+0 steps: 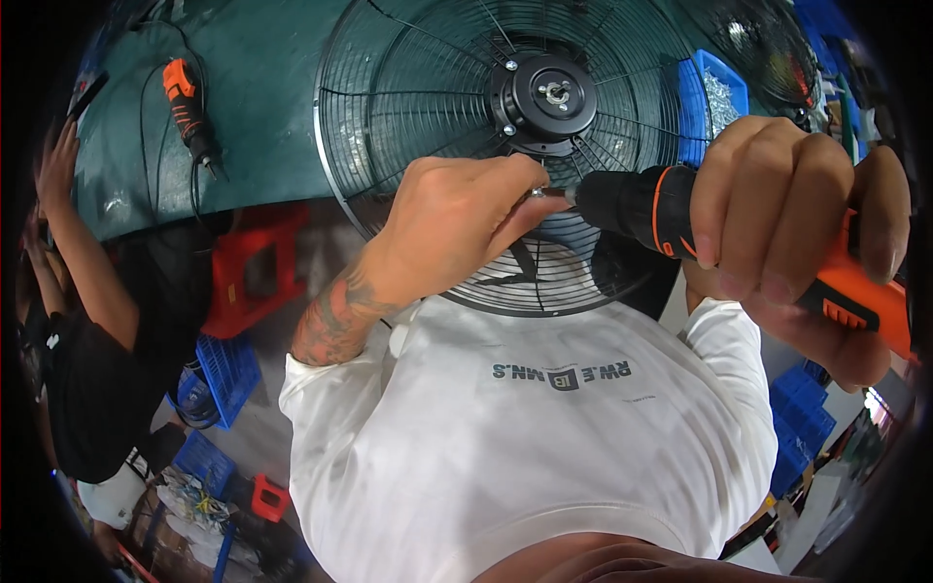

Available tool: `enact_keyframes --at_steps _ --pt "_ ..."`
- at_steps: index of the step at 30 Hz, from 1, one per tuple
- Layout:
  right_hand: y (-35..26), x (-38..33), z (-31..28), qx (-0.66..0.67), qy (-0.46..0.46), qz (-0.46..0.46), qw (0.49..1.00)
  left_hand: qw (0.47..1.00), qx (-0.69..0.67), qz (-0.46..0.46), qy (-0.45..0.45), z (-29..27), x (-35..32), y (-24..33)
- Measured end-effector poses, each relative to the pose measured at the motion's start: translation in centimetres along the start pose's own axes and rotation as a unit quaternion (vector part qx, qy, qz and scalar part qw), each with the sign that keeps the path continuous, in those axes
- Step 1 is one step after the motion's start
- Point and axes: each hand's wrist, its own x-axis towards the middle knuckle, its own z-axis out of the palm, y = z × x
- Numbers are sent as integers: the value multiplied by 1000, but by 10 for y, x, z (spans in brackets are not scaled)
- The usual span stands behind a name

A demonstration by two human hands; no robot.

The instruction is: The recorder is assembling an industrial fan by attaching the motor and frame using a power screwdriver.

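Observation:
My right hand (792,219) is wrapped round an orange and black cordless drill (632,209), which points to the left. My left hand (452,219) is closed in a pinch, thumb against forefinger, at a small shiny screw-like metal piece (535,193) by the drill's tip. Its exact kind is too small to tell. Both hands are over the near part of a round black wire fan guard (389,109). A black motor (544,97) sits at the guard's middle, with bright screw heads on its mounting arms.
The guard lies on a green work table (262,58). Left on the table is a corded orange and black screwdriver (185,112). A blue bin (714,92) of small metal parts stands at right. Another person (92,360) works at left, near a red stool (255,267) and blue crates (228,374).

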Motion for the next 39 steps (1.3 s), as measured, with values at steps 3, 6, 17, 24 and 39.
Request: enact_keyframes --at_steps 3,6,17,24,39 --pt "6 2 2 11 18 14 1000 1000 -4 7 0 0 -2 -3" --pt "11 4 1 63 25 30 997 1000 -7 4 5 -2 -3 -5" --pt "11 -24 -16 55 211 66 974 936 -121 -211 253 -40 -4 -19" --pt "18 -55 -25 -63 255 89 961 839 -354 -229 344 -94 -17 -76" --pt "33 -57 -18 -106 221 123 962 848 -387 -212 294 -81 -11 -87"
